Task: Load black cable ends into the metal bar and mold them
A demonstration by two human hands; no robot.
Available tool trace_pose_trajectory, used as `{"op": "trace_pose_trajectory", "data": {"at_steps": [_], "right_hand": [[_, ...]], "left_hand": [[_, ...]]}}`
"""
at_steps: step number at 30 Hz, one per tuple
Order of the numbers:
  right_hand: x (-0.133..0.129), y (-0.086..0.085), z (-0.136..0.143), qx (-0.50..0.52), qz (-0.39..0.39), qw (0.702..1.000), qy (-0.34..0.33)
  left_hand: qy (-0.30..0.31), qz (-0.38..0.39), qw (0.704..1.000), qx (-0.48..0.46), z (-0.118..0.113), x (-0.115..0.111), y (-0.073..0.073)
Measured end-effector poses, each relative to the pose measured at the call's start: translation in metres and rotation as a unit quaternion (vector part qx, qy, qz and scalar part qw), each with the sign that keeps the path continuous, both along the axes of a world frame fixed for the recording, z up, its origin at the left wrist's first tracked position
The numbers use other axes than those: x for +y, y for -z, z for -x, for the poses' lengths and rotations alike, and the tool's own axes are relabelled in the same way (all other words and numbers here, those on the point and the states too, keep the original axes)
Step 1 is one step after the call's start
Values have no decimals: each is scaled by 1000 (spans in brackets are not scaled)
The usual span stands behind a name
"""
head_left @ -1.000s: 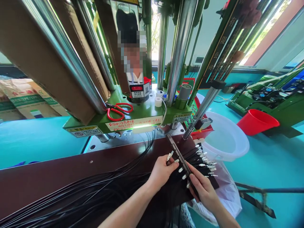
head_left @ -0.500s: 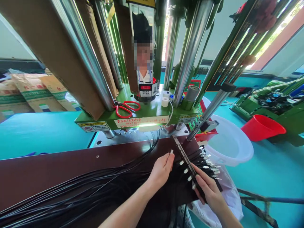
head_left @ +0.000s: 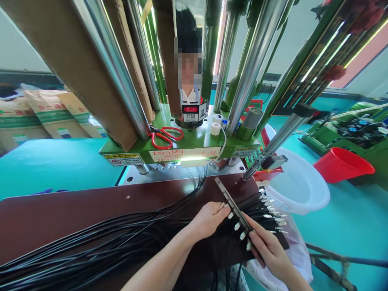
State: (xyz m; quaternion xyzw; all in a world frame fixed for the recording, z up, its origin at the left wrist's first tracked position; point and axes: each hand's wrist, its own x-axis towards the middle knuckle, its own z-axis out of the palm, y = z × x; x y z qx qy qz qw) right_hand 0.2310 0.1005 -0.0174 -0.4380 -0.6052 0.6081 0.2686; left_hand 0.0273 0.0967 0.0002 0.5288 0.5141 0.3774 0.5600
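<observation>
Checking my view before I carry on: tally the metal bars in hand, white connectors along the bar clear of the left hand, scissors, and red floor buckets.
Metal bar in the right hand: 1
White connectors clear of the left hand: 4
Scissors: 1
Red bucket: 1
Total: 7
</observation>
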Motion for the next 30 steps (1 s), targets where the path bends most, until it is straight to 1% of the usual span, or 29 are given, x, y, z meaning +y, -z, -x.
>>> {"op": "trace_pose_trajectory", "data": {"at_steps": [3,5,7,9,10,11,12,14,16,19,22,26,30], "right_hand": [[1,-2,2,-3,10,1000,-1],[3,-3,1,7,27,1000,10],[5,-2,0,22,37,999,15],[6,-1,-2,35,34,999,7],[7,1,-3,38,32,999,1],[6,2,-4,39,31,999,-6],[6,2,-4,40,31,999,-13],[5,3,-4,41,35,998,-25],[4,4,-4,40,34,998,-34],[5,3,-5,31,30,999,-32],[6,2,-5,15,29,999,-27],[6,2,-5,-2,21,1000,-23],[8,2,-6,-26,19,999,-41]], "left_hand": [[-23,-15,1000,5,-2,0,1],[-58,-13,998,-12,-1,-1,0],[-127,-4,989,-72,4,-2,-4],[-211,14,965,-153,10,-4,-10],[-236,30,954,-183,13,-6,-13],[-246,49,948,-196,16,-7,-15],[-243,69,948,-192,17,-7,-16],[-213,94,960,-155,15,-7,-15],[-197,83,969,-127,10,-7,-11],[-175,50,975,-125,3,-6,-7],[-148,50,980,-127,1,-6,-6],[-152,53,978,-136,3,-6,-5],[-169,57,974,-142,4,-6,-2]]}}
